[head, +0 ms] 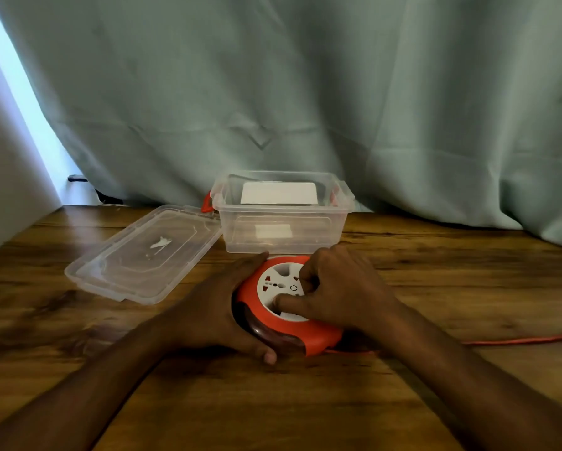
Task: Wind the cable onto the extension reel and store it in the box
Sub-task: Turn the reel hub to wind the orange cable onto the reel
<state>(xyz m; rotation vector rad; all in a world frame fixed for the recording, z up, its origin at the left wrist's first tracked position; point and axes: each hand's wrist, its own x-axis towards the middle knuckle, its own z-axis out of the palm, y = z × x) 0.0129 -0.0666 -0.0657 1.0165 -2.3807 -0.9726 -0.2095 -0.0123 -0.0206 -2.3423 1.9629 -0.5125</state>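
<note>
Bracing the round orange plastic extension reel flat on the wooden table, the left hand wraps its rim, likely so the casing stays put. The right hand presses curled fingers into the white socket disc, apparently to crank it. Orange cable trails right of the reel, unwound. Just behind the reel, the clear plastic box waits open, its lid off to the reel's left.

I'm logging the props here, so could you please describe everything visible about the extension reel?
The extension reel is a round, orange plastic housing with a white socket face on top. It lies flat on the wooden table, just before the clear box. The left hand cups its side; the right hand presses the white face. Orange cable trails rightward.
</note>
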